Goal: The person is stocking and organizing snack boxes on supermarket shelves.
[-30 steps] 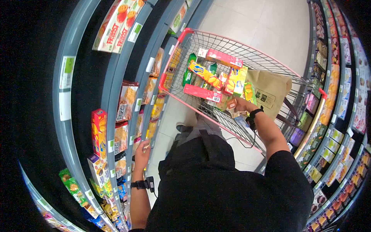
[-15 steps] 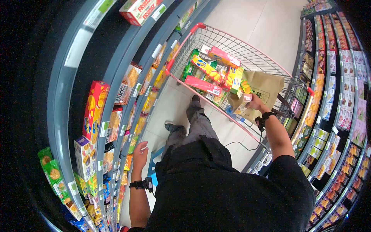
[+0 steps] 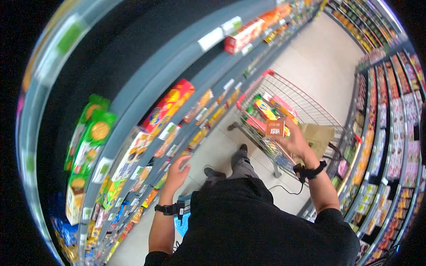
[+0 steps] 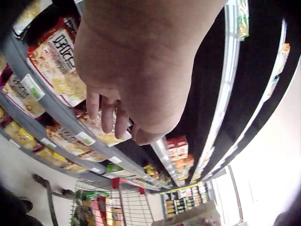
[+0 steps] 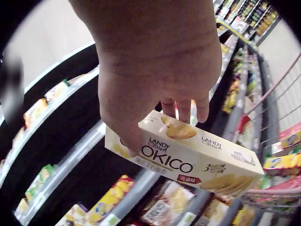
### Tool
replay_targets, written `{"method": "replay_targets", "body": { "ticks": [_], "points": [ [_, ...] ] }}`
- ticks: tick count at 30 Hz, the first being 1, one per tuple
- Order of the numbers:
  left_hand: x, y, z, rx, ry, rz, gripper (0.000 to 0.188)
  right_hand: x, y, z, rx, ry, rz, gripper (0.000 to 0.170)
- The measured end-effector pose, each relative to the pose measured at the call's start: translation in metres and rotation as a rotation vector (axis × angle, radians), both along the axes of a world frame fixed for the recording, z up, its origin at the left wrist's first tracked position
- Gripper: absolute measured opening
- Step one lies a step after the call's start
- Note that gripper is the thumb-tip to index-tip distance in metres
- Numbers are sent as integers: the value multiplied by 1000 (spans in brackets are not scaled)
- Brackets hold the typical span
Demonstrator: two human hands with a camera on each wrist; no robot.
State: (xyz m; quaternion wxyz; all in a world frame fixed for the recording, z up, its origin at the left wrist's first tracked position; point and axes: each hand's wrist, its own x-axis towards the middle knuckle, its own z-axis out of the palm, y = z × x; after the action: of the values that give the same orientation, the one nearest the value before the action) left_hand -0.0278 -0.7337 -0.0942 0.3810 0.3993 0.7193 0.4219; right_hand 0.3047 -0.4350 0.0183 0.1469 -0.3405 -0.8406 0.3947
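The right hand (image 3: 295, 139) grips a small box above the near side of the shopping cart (image 3: 306, 95). Its brown end (image 3: 275, 128) faces the head camera. In the right wrist view the same box (image 5: 183, 160) is long and cream-coloured, marked COOKICO, with the thumb on one side and fingers behind it. Beside the shelves, the left hand (image 3: 176, 174) is raised with nothing in it, its fingers relaxed. The left wrist view shows that hand (image 4: 136, 70) in front of packaged snacks (image 4: 61, 66), apparently not touching them.
The cart holds several boxes and packets and a brown paper bag (image 3: 317, 135). Shelves on the left carry a red-yellow box (image 3: 168, 106) and green biscuit packs (image 3: 91, 146). More stocked shelves (image 3: 397, 133) stand at the right. A blue object (image 3: 182, 224) is by the left forearm.
The right hand has lifted the box up out of the cart area and toward the shelves. The view has turned, and the cart appears farther off. The left hand remains raised and empty.
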Motion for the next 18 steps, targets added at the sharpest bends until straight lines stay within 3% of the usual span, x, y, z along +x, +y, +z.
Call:
{"method": "replay_targets", "body": {
  "ticks": [4, 8, 10, 14, 16, 18],
  "points": [
    [5, -27, 81, 130, 43, -64, 44, -73, -77, 31, 238, 128, 420, 49],
    [23, -72, 147, 350, 123, -234, 58, -130, -166, 42, 146, 100, 722, 51],
    [34, -99, 157, 379, 212, -295, 59, -144, -208, 43, 119, 81, 811, 53],
    [46, -153, 155, 245, 227, -156, 60, -159, -254, 32, 143, 75, 946, 60],
    [47, -172, 141, 199, 147, -56, 59, -160, -270, 30, -44, -9, 791, 64],
    [47, -190, 117, 268, 164, 36, 52, -164, -271, 26, -136, -88, 824, 65]
  ]
}}
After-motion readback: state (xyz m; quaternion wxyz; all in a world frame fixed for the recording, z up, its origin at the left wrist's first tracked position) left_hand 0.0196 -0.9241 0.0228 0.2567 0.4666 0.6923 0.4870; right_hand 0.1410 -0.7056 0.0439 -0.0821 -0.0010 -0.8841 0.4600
